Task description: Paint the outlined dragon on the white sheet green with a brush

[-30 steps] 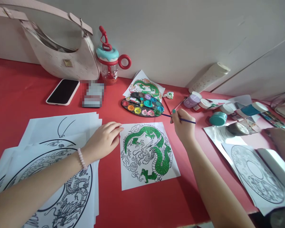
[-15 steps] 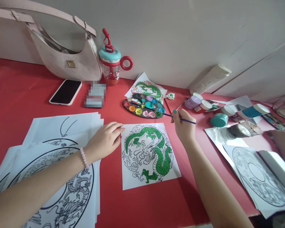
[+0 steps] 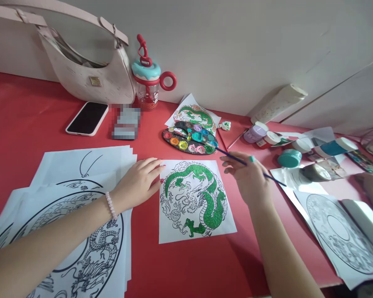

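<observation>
Dragon drawing (image 3: 191, 198) lies just my side of the palette (image 3: 202, 142), leftward of my right hand (image 3: 251, 180), which grips the paintbrush (image 3: 273, 179) slanting toward the palette's right end, while my left hand (image 3: 139, 182), nearer, rests unclenched at the drawing's palette-side left corner.

The word "SWEET" stands in pale capitals on the red plastic straw base (image 3: 146, 61) topping the clear cup with a turquoise lid (image 3: 147, 93), near the red tabletop's far edge. Print on the red-labelled white jar (image 3: 268, 140) is too small to read.
</observation>
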Motion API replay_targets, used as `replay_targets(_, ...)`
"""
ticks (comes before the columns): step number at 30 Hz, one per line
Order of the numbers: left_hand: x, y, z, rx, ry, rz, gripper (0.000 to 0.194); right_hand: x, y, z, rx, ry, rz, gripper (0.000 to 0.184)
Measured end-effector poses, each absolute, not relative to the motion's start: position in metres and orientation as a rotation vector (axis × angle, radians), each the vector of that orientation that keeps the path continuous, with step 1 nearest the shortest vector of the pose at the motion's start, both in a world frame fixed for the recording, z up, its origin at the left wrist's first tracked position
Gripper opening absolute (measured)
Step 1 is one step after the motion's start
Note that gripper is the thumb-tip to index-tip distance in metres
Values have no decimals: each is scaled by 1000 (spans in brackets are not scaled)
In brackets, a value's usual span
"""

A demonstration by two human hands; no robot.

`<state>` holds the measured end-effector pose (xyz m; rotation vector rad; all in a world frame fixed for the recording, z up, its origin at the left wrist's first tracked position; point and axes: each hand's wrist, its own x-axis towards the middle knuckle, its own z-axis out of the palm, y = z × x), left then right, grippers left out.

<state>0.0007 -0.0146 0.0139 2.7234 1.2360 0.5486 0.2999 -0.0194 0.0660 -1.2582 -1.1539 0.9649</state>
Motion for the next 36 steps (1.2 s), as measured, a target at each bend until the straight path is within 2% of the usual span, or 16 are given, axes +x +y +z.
replay_targets(4,0,-14,12,2722,1257,521,47,287,-39,55,-1361,-1257,885,15)
replay_targets(7,0,-14,10,2729,1245,514,48,278,-42,49,-1291,-1357,1064,20)
replay_targets(9,0,-14,11,2734,1224,515,47,273,-42,49,-1299,-1427,1147,20)
replay_targets(12,-1,-15,13,2734,1197,522,45,269,-44,52,-1405,-1486,1100,11)
replay_targets(16,0,-17,16,2730,1180,537,44,266,-53,57,-1470,-1518,1120,12)
replay_targets(19,0,-16,18,2717,1165,557,33,264,-59,57,-1482,-1564,1113,9)
replay_targets(22,0,-15,20,2688,1170,588,26,261,-64,51,-1460,-1681,1015,6)
replay_targets(29,0,-13,15,2629,1191,577,32,255,-69,45,-1322,-2027,568,14)
replay_targets(36,1,-14,17,2611,1163,554,36,252,-68,47,-1341,-2080,449,15)
